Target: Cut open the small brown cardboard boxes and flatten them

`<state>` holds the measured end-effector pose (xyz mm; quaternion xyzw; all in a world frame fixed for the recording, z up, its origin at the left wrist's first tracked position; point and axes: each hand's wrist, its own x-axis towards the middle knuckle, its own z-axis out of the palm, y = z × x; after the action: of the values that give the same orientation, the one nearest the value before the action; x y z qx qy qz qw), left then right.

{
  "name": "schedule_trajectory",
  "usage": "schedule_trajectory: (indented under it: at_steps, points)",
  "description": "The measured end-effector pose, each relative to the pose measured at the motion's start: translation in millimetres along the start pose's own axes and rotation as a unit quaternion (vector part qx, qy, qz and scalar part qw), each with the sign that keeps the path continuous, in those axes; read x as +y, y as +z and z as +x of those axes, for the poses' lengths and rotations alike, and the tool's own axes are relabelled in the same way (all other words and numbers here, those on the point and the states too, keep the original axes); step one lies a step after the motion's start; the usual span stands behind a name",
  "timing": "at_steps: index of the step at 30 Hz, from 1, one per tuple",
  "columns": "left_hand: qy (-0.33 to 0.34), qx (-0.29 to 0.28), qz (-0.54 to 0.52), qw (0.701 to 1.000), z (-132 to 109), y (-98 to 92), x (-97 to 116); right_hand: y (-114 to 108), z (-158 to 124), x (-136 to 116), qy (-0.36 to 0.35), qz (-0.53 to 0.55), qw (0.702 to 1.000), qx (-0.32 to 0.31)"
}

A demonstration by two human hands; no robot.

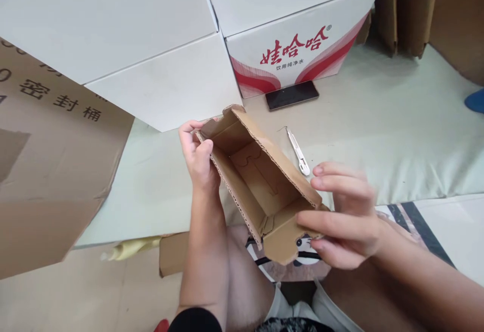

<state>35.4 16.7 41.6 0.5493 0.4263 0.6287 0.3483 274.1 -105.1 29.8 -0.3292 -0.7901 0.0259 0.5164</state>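
Small carton (264, 176) open-top, long axis far-left to near-right; left hand (198, 158) grips far end, right hand (344, 216) pinches near flap.

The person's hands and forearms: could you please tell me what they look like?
Both the left hand and the right hand are bare: no gloves, rings or watch show. The nails are short and unpainted. The left forearm and right forearm are uncovered as far as the picture shows.
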Motion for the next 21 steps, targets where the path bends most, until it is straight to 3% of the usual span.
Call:
schedule_trajectory:
  at_steps: [5, 10, 16, 19, 21]
  points:
    - [0.004, 0.001, -0.026, 1.000, -2, -0.2, -4, -7, 7, 7, 0.062, -0.068, 0.995, 0.047]
    - [0.016, 0.001, -0.005, 1.000, -4, -2.1, -7, -2, 8, 17, 0.154, -0.134, 0.978, 0.031]
    - [-0.013, -0.008, 0.088, 0.996, -7, -1.7, -15, 12, -2, 27, 0.171, 0.060, 0.983, 0.030]
    - [0.040, -0.024, 0.134, 0.990, -7, -3.9, -19, 8, -2, 30, 0.140, 0.098, 0.984, -0.043]
    - [0.092, -0.064, 0.180, 0.977, -7, -7.2, -19, 4, -1, 32, 0.107, 0.126, 0.983, -0.082]
